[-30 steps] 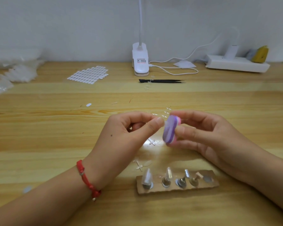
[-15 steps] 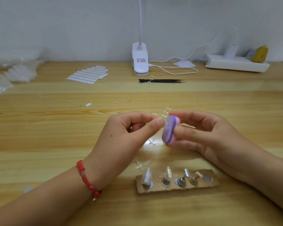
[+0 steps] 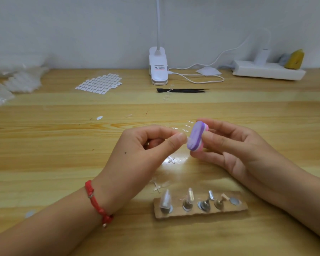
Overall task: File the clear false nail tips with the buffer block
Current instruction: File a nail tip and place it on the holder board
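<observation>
1. Wood tabletop point(image 3: 44, 145) met a pale wall point(image 3: 81, 24). Along the back: sticker sheet point(image 3: 98, 84), white clip lamp point(image 3: 158, 69), black tweezers point(image 3: 183, 90), power strip point(image 3: 268, 70).
2. Left grip point(image 3: 142, 154) pinched a clear nail tip point(image 3: 187, 138) between thumb and forefinger, above mid-tabletop.
3. Buffer block point(image 3: 196, 136), an oval with purple face over white and pink layers, touched the tip. Right grip point(image 3: 235, 152) curled round it.
4. Half a second earlier the block sat slightly lower.

On the wooden table point(image 3: 44, 145) I watched from afar, a white clip lamp point(image 3: 158, 71) stood at twelve o'clock, black tweezers point(image 3: 183, 90) lying just before it. A sheet of oval stickers point(image 3: 98, 84) lay at eleven, a white power strip point(image 3: 266, 71) at two, a cardboard strip point(image 3: 201, 214) of metal stands at five.
</observation>
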